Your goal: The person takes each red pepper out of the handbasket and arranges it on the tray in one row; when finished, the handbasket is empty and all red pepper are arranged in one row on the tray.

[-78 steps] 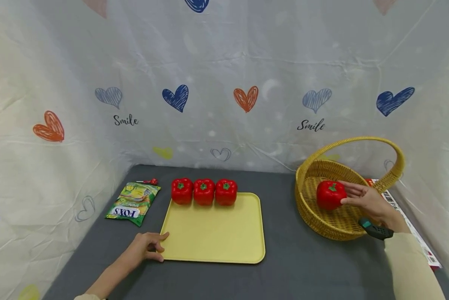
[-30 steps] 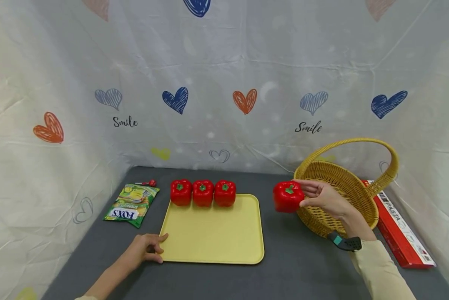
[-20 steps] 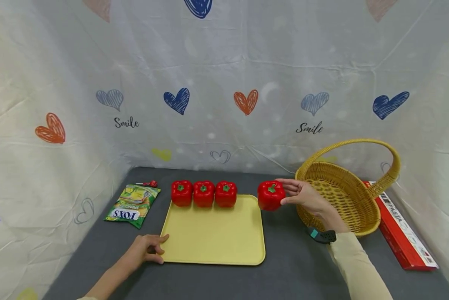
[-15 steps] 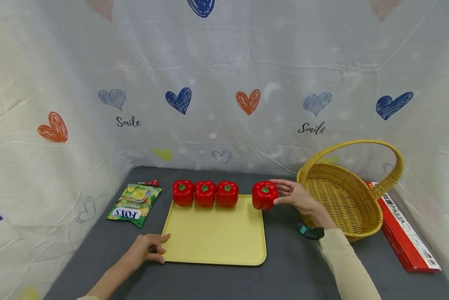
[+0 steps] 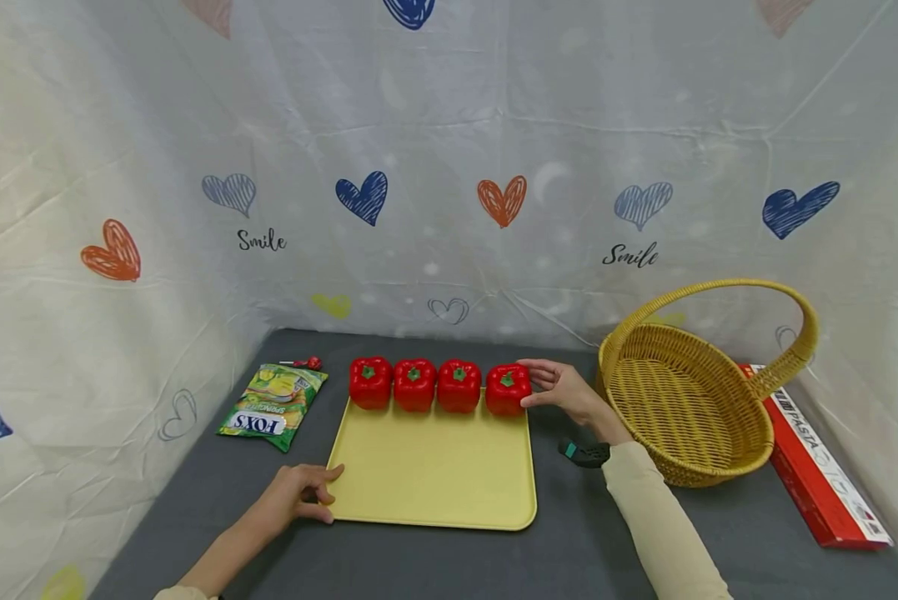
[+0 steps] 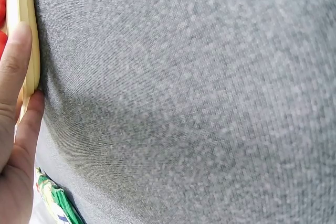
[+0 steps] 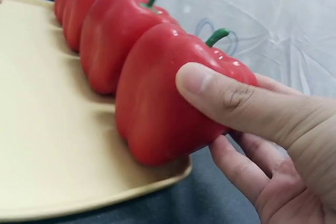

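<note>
In the head view, a yellow tray (image 5: pixel 433 475) lies on the dark grey tabletop. My left hand (image 5: pixel 291 496) pinches its front left corner, the fingertips at the rim, as the left wrist view also shows with the tray's edge (image 6: pixel 32 40). Along the tray's back edge stand several red bell peppers in a row, among them the leftmost pepper (image 5: pixel 370 385) and its right-hand neighbours (image 5: pixel 414 387). My right hand (image 5: pixel 564 392) grips the rightmost bell pepper (image 7: pixel 168 93), thumb on one side and fingers behind, over the tray's back right corner.
A yellow wicker basket (image 5: pixel 689 408) with a tall handle stands to the right, and a red pasta box (image 5: pixel 816 475) lies beyond it. Left of the tray lies a green Fox's packet (image 5: pixel 272 404), with a small red item (image 5: pixel 312 363) behind it. A heart-printed curtain (image 5: pixel 449 167) surrounds the table.
My right hand has lifted the bell pepper out of the basket and carried it left to the end of the row on the tray. My left hand has stayed at the tray's corner.
</note>
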`<action>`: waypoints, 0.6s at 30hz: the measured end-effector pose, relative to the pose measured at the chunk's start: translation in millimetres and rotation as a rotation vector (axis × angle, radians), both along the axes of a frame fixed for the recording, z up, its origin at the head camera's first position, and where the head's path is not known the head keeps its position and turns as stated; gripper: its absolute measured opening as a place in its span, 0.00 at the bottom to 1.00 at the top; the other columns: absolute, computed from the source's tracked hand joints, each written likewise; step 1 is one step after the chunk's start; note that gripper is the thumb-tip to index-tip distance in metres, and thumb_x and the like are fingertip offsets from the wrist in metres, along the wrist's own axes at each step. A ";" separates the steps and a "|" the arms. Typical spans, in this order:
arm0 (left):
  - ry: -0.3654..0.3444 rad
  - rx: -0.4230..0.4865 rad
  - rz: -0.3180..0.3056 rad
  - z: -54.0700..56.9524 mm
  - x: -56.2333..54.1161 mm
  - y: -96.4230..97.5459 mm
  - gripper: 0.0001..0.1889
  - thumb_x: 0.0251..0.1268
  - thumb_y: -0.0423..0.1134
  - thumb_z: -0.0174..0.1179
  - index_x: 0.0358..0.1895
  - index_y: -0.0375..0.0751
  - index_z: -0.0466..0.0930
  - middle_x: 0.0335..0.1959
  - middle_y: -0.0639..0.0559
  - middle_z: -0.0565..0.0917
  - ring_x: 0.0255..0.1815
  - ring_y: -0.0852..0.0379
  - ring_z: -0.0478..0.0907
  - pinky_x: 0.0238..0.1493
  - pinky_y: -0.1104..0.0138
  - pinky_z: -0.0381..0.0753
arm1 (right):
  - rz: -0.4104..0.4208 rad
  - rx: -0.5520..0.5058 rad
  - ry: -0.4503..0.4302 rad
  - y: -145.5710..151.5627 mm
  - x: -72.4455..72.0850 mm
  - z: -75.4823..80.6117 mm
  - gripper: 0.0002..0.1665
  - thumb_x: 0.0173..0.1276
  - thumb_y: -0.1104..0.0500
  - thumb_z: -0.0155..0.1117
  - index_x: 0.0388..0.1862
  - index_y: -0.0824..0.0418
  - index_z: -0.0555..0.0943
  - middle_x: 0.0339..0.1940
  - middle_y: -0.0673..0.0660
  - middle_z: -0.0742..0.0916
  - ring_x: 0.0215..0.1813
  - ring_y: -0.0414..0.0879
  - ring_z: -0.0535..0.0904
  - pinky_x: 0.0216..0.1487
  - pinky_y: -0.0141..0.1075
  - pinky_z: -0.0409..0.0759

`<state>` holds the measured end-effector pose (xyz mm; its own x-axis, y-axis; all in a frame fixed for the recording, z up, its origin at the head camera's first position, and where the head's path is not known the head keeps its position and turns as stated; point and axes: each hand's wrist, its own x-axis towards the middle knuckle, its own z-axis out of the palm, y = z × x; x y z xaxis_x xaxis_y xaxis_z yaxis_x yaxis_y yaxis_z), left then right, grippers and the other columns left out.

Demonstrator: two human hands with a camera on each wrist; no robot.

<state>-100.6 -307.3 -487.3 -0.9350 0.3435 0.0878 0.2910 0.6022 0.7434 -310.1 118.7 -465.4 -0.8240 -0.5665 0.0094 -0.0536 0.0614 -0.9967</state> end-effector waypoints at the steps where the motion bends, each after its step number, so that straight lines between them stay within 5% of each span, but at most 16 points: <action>1: -0.003 0.003 -0.001 -0.1 -0.1 0.3 0.13 0.39 0.34 0.76 0.20 0.37 0.77 0.52 0.23 0.76 0.37 0.59 0.83 0.36 0.70 0.81 | 0.001 0.001 -0.002 -1.6 0.3 0.1 0.42 0.54 0.73 0.72 0.67 0.72 0.66 0.67 0.70 0.71 0.71 0.62 0.62 0.58 0.41 0.73; 18: -0.011 -0.008 -0.009 -1.0 -1.3 -0.2 0.13 0.39 0.36 0.75 0.20 0.39 0.77 0.52 0.24 0.77 0.41 0.54 0.83 0.38 0.68 0.81 | 0.025 -0.008 -0.019 -4.1 2.8 -3.0 0.44 0.57 0.72 0.70 0.72 0.67 0.62 0.72 0.67 0.66 0.74 0.59 0.56 0.64 0.43 0.65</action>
<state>-101.9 -307.6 -488.3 -0.9328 0.3525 0.0747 0.2881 0.6054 0.7420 -307.3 114.7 -468.4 -0.8098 -0.5866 -0.0014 -0.0363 0.0524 -0.9980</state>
